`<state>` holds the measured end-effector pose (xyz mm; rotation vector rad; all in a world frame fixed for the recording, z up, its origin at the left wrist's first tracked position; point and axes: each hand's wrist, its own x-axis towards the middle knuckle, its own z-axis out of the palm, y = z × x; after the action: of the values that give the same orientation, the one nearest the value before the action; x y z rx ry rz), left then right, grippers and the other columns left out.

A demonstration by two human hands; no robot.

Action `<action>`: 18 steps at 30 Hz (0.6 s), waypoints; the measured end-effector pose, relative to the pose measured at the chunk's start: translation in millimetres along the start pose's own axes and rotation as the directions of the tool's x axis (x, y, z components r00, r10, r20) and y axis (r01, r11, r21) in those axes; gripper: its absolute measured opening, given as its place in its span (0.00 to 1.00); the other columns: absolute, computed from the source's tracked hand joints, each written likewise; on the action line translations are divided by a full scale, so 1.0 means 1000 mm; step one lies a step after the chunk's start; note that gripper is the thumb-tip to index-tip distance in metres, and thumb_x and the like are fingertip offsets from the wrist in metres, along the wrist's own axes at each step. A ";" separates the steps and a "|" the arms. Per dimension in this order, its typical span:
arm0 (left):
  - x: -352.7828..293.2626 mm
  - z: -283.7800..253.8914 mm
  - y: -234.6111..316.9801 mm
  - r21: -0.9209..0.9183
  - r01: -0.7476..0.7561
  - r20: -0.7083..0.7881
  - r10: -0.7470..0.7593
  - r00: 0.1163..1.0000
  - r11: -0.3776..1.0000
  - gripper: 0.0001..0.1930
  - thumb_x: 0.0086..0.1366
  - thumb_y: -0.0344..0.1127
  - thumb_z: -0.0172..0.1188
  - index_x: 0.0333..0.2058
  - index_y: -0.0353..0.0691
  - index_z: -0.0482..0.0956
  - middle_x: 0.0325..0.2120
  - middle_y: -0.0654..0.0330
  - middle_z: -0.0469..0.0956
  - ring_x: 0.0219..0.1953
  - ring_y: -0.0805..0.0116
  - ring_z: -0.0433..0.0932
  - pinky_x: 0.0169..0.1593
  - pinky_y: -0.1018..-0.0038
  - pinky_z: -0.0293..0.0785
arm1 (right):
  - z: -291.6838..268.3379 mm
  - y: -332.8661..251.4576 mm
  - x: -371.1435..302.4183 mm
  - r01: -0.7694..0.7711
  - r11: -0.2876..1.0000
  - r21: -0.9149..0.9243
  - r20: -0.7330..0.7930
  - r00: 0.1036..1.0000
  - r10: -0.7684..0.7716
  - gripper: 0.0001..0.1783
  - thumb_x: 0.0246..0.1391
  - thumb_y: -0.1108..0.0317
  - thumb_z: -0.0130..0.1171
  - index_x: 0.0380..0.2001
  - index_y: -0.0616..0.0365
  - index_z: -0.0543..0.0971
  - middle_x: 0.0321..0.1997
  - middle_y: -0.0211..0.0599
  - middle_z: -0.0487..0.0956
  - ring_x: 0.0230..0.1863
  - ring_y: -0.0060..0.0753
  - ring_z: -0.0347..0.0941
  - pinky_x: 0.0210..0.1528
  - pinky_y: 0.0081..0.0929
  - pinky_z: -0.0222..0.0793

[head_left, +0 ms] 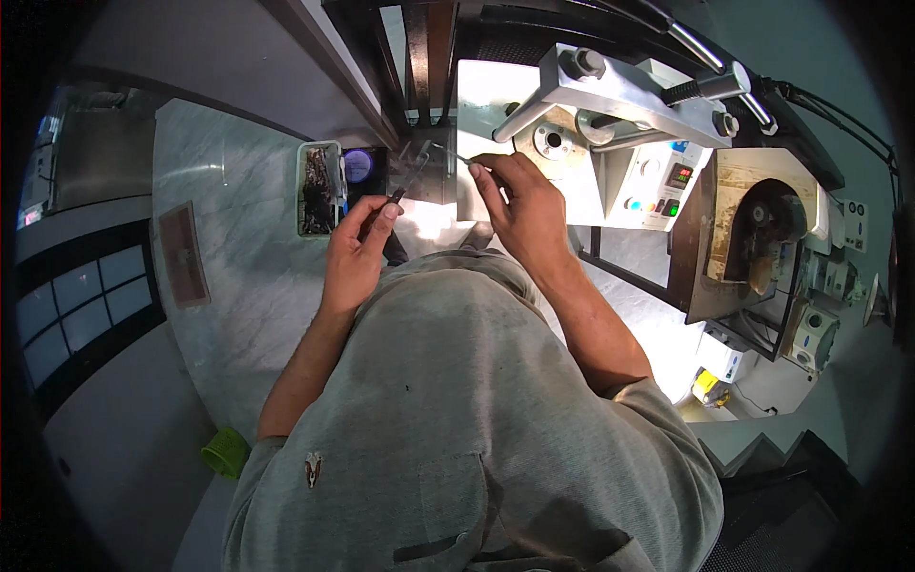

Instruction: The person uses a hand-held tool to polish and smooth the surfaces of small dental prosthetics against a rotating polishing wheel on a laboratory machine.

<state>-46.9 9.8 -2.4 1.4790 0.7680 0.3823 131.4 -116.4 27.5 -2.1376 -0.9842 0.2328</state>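
Between the thumb and fingers of my left hand [358,250] is a slim tool with a dark handle [397,194] and a narrow greyish end pointing up and away. My right hand [526,202] pinches a thin metal rod [452,153], which slants up and left. The far ends of both tools come close together; whether they touch, I cannot tell. Just right of my right hand is a white machine [484,95] with a round metal fitting [555,141] on its top.
A metal clamp arm [629,84] spans the machine, beside a control panel [658,186] with lit displays. On the left are a pale container [301,224] of dark pieces and a purple-topped round tub [358,166]. A grimy housing [729,214] stands right; a green basket [226,452] sits lower left.
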 end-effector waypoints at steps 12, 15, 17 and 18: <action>-0.003 0.000 -0.004 0.000 0.051 0.013 -0.051 0.999 0.999 0.14 0.70 0.42 0.56 0.39 0.36 0.75 0.29 0.72 0.72 0.32 0.84 0.63 0.37 0.85 0.60 | 0.002 -0.004 -0.010 0.065 0.998 -0.018 -0.026 0.998 -0.066 0.07 0.56 0.63 0.61 0.34 0.54 0.81 0.29 0.36 0.76 0.24 0.40 0.75 0.26 0.35 0.71; -0.002 0.001 -0.005 0.001 0.044 0.031 -0.044 0.999 0.999 0.12 0.69 0.41 0.56 0.38 0.36 0.75 0.29 0.72 0.72 0.31 0.84 0.63 0.36 0.85 0.60 | 0.002 -0.010 -0.016 0.160 0.986 0.050 0.039 0.986 -0.162 0.07 0.56 0.63 0.61 0.34 0.54 0.81 0.29 0.37 0.76 0.25 0.41 0.75 0.26 0.35 0.71; -0.002 0.005 0.000 -0.032 0.026 0.024 -0.026 0.999 0.999 0.11 0.69 0.40 0.57 0.38 0.36 0.75 0.28 0.72 0.72 0.30 0.84 0.63 0.35 0.85 0.60 | 0.007 -0.007 -0.017 0.125 0.992 0.029 0.052 0.991 -0.127 0.08 0.56 0.63 0.61 0.34 0.54 0.81 0.29 0.37 0.76 0.25 0.41 0.75 0.26 0.35 0.71; -0.002 0.005 0.000 -0.032 0.025 0.022 -0.024 0.999 0.999 0.11 0.69 0.40 0.57 0.38 0.36 0.75 0.28 0.72 0.72 0.30 0.84 0.63 0.35 0.85 0.60 | 0.009 -0.007 -0.016 0.094 0.995 0.012 0.066 0.993 -0.095 0.08 0.56 0.63 0.61 0.34 0.55 0.81 0.29 0.37 0.76 0.25 0.41 0.76 0.26 0.35 0.71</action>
<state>-45.2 4.9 -2.7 1.4403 0.7588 0.3575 112.6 -120.0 24.0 -2.0810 -1.1180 0.2630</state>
